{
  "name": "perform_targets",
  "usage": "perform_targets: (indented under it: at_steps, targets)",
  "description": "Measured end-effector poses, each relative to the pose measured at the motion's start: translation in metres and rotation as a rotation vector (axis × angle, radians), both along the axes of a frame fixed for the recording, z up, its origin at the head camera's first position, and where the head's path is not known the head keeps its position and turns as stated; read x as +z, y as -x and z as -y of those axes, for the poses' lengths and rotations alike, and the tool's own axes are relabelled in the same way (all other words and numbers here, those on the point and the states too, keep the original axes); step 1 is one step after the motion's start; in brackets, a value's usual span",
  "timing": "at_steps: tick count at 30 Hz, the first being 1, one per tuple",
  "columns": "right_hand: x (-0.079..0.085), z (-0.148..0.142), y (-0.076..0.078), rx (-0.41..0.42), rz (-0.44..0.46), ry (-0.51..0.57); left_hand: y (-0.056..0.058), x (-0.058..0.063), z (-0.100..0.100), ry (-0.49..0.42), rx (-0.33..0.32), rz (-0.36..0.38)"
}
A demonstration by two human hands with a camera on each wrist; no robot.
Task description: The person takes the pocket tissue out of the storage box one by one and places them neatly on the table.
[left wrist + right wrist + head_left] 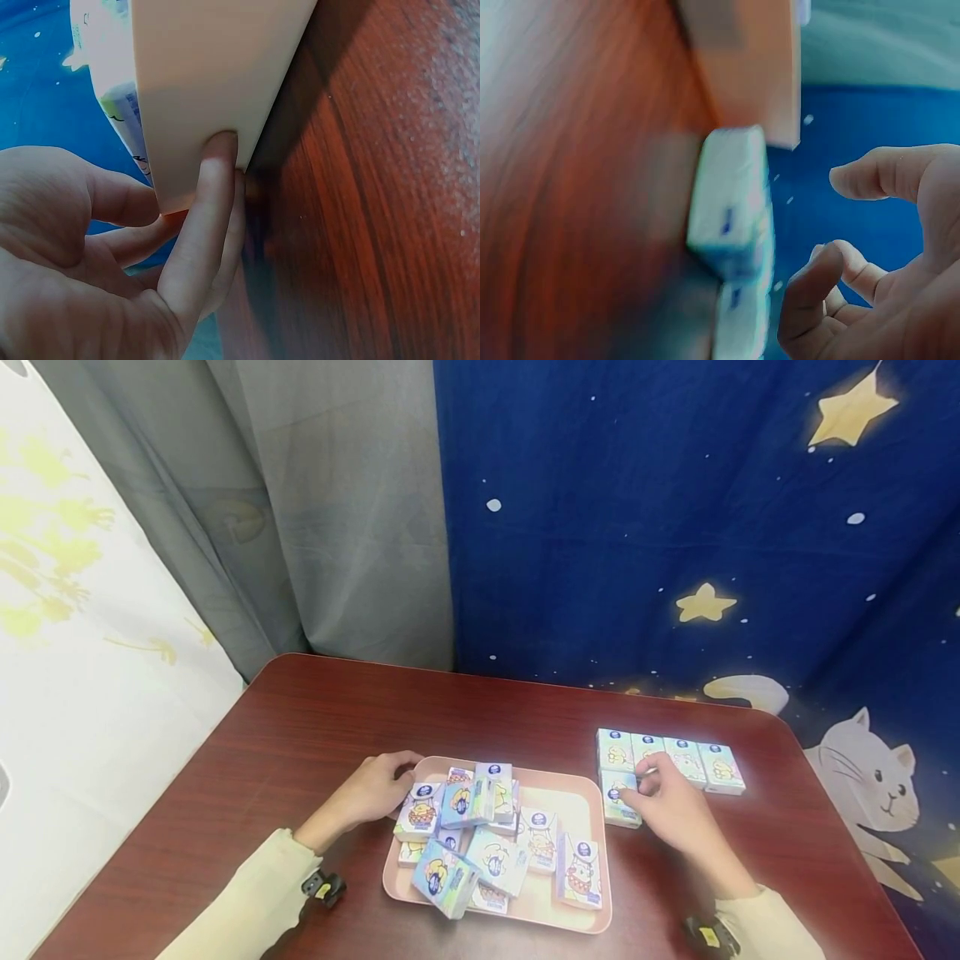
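Note:
A pink tray [570, 785] holds a loose pile of small tissue packs [498, 858] with cartoon prints. My left hand [378, 787] holds the tray at its far left corner. In the left wrist view, that hand's fingers [201, 232] lie along the tray's outer wall [206, 82] and the thumb meets the rim. Right of the tray, my right hand [671, 802] is over a tissue pack [617, 806] lying in front of a row of several packs. The right wrist view has its thumb and fingers [810, 289] spread apart, beside a tissue pack [727, 191], with nothing between them.
The row of tissue packs [682, 760] lies side by side near the far right of the brown wooden table [300, 718]. A grey curtain [360, 510] and a blue star curtain [562, 527] hang behind the table's far edge.

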State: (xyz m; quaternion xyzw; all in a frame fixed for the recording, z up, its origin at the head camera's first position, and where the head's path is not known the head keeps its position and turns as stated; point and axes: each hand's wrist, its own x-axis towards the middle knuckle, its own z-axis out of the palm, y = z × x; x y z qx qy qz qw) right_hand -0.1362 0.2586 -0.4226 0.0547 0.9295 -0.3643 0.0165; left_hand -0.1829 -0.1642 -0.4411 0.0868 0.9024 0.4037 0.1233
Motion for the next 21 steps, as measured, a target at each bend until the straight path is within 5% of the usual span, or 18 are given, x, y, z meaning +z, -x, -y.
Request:
perform_targets:
  at_steps: [12, 21]
  targets:
    - [0.026, 0.048, -0.013, 0.172, -0.086, 0.085, -0.002, 0.003, -0.001, -0.035, 0.007, 0.028]
    - [0.04, 0.086, -0.024, 0.351, -0.047, 0.054, -0.001, 0.002, -0.002, -0.029, 0.01, 0.019]
